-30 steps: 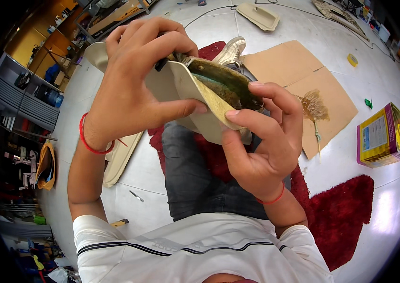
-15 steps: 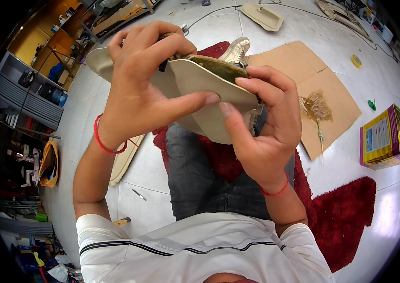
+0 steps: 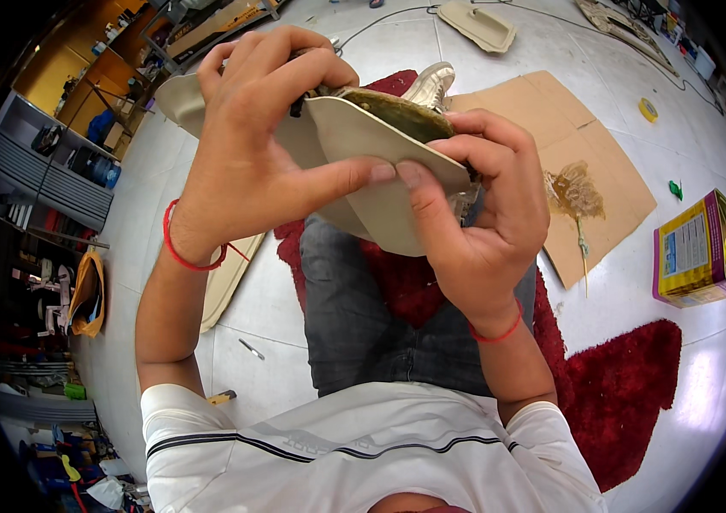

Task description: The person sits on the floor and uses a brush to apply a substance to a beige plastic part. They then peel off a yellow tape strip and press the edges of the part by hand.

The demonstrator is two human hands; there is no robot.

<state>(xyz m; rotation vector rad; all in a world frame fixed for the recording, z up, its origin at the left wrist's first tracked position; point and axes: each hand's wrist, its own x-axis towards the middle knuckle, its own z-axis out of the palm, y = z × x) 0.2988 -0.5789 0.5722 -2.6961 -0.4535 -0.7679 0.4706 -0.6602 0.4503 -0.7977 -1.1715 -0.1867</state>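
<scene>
Above my lap I hold a beige trim panel (image 3: 363,141), bent and tilted, with a smooth pale face towards me. Along its upper edge shows a glossy brown-green underside (image 3: 401,117). My left hand (image 3: 252,137) is closed on the panel, its fingers curled over the top edge and its thumb pressed on the pale face. At the right end my right hand (image 3: 487,205) pinches the edge, fingers behind and thumb in front. Both thumb tips nearly meet on the face. What the fingers touch behind the panel is hidden.
Cardboard (image 3: 615,244) lies to the right, bearing a brown stain and a thin brush (image 3: 583,239). Beyond it stands a yellow-purple tin (image 3: 696,252). A red rug (image 3: 624,398), yellow tape roll (image 3: 647,109), pen-like tool (image 3: 252,349) and another beige panel (image 3: 230,278) are on the floor.
My thumbs have drawn slightly closer together on the pale face, the right thumb moving up. The panel and both hands have shifted very little.
</scene>
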